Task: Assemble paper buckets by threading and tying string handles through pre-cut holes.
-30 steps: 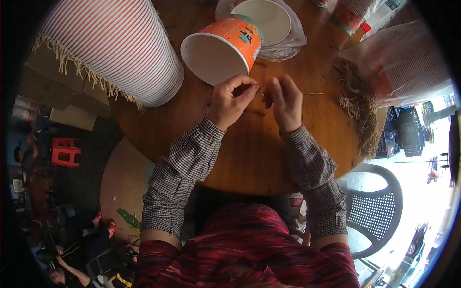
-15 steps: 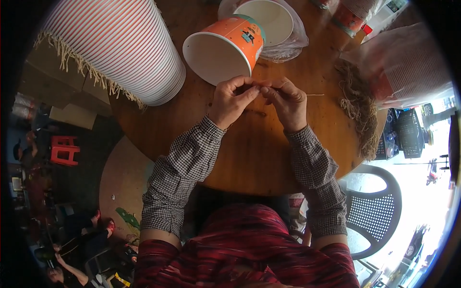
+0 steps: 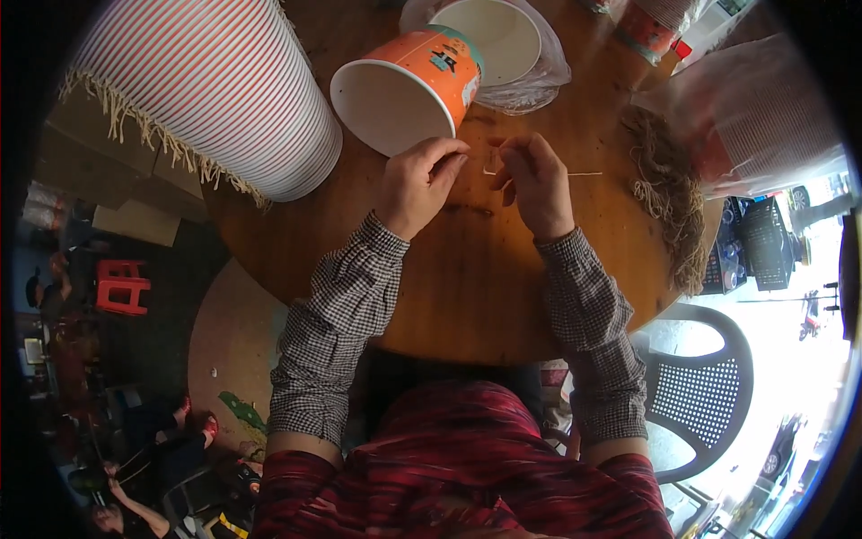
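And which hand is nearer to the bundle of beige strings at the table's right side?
The right hand: it is left of the bundle, apart from it. The left hand is farther left, near the orange bucket.

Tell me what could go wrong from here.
The orange-sided cup lies on its side near the left hand, so a nudge might roll it. The thin string shows on both sides of the right hand, but none visibly reaches the left, so it could slip. The string bundle reaches the edge of the table and might slide off.
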A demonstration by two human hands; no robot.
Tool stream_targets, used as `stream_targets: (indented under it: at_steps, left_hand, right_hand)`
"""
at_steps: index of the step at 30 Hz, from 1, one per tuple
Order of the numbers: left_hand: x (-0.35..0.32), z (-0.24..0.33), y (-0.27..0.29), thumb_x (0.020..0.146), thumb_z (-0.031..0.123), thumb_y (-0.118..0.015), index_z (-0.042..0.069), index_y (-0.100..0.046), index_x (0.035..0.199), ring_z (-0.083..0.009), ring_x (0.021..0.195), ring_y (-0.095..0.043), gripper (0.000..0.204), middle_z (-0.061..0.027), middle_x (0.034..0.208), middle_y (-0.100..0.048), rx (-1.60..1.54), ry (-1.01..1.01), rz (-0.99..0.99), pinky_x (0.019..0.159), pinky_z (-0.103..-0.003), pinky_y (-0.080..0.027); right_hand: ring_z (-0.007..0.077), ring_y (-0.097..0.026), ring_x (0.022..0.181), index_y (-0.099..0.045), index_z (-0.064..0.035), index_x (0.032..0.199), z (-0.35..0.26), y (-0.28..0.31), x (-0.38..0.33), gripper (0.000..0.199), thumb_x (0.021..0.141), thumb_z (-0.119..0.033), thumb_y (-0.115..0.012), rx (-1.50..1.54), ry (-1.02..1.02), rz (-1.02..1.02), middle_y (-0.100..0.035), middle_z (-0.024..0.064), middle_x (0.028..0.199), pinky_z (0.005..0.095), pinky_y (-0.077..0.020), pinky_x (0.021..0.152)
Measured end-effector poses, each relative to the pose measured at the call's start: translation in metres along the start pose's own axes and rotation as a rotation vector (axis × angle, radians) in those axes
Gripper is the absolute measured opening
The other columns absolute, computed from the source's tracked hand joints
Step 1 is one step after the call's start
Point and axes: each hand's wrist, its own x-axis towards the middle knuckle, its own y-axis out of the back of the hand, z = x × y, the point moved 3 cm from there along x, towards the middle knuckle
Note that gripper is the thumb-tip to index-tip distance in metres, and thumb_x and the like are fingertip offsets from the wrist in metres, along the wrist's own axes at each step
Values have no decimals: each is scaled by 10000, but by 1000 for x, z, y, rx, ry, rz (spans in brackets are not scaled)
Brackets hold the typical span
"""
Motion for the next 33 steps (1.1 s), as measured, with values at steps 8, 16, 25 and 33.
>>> stream_targets:
  at_steps: [8, 16, 25, 33]
  left_hand:
    - [2, 2, 2, 798, 31, -653, 23, -596, 871, -246, 708, -626, 93, -110, 795, -627, 79, -92, 15, 602, -326, -488]
    - [0, -5, 4, 808, 41, -648, 18, -620, 894, -182, 679, -642, 94, -93, 820, -652, 181, -118, -17, 584, -272, -491]
    - [-1, -12, 3, 886, 153, -592, 19, -651, 865, -51, 530, -460, 147, 23, 710, -571, -686, 679, -90, 477, -210, -348]
    - [-9, -11, -11, 889, 158, -581, 14, -637, 876, -58, 545, -475, 154, -4, 735, -594, -818, 736, -185, 484, -209, -363]
  right_hand:
    - [122, -595, 579, -459, -30, 955, 7, -9, 0, 72, 950, -101, -449, 202, -94, -146, -519, 27, 638, 229, -458, 449]
    - [285, -628, 678, -490, -50, 967, -3, -7, -5, 80, 916, -108, -507, -404, 200, 68, -606, 153, 749, 342, -488, 593]
    - [294, -610, 759, -581, -101, 913, -12, -10, -10, 88, 827, -92, -598, -650, 471, -82, -570, 101, 845, 361, -486, 604]
    - [257, -612, 752, -606, -114, 934, -17, -17, -13, 122, 815, -91, -616, -614, 480, -122, -567, 73, 816, 341, -500, 610]
